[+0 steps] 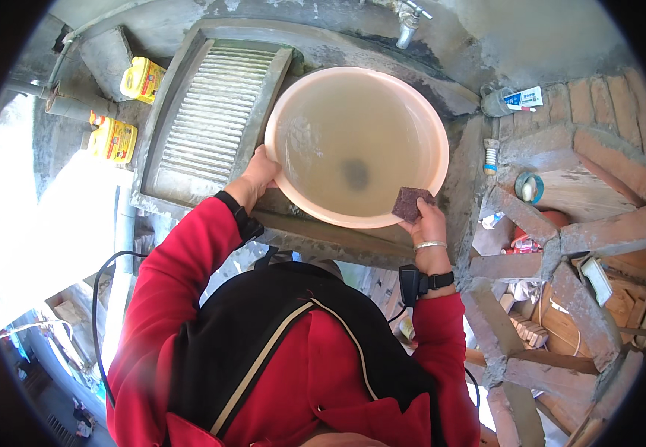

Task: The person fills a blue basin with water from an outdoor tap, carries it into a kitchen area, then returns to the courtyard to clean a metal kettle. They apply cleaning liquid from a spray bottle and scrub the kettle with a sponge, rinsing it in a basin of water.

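Note:
A round pale pink plastic basin [356, 220] of cloudy brownish water rests in the concrete sink [323, 237], and a dark patch shows in the water. My left hand [257, 174] grips the basin's left rim, its thumb at the top and the fingers mostly hidden. At the lower right rim, my right hand [429, 226] holds a dark reddish-brown scouring pad [411, 205] between thumb and fingers. Its fingers under the pad are at the basin's edge; whether they also bear on the rim, I cannot tell.
A ribbed concrete washboard [214, 112] adjoins the basin's left side. A metal tap [408, 31] juts from the wall behind. Two yellow bottles [147, 80] stand at the left. On the right are a glass mug [495, 101] with a toothpaste tube [524, 97] and an openwork brick wall [530, 215].

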`<state>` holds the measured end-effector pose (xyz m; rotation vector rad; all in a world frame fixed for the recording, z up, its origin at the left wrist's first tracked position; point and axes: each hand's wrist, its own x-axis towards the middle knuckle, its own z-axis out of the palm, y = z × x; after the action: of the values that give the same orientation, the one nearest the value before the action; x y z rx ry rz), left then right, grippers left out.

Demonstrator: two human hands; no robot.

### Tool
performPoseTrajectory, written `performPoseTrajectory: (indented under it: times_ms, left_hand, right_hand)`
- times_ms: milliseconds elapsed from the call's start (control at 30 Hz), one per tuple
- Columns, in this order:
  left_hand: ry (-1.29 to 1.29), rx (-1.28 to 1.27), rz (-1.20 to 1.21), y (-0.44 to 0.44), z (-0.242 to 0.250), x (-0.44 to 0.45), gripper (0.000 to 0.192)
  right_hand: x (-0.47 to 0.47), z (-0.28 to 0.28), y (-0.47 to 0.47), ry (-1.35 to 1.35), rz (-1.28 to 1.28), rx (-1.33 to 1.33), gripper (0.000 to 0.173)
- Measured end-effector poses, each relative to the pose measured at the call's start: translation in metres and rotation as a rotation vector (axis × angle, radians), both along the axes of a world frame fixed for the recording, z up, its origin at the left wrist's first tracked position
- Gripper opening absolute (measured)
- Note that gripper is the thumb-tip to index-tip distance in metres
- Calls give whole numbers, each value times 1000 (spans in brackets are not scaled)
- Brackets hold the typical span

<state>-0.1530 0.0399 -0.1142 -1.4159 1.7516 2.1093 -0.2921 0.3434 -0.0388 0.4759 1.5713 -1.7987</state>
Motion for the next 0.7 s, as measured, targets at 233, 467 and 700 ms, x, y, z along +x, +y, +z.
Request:
performPoseTrajectory:
  times_ms: [233, 467, 700]
  left_hand:
    - [63, 78, -61, -3, 11, 7, 41]
    - [55, 123, 70, -7, 17, 2, 26]
    - [105, 135, 26, 1, 42, -17, 22]
  right_hand:
    - [9, 7, -7, 26, -31, -2, 27]
    - [9, 15, -6, 64, 6, -55, 25]
    - [0, 4, 14, -30, -98, -26, 27]
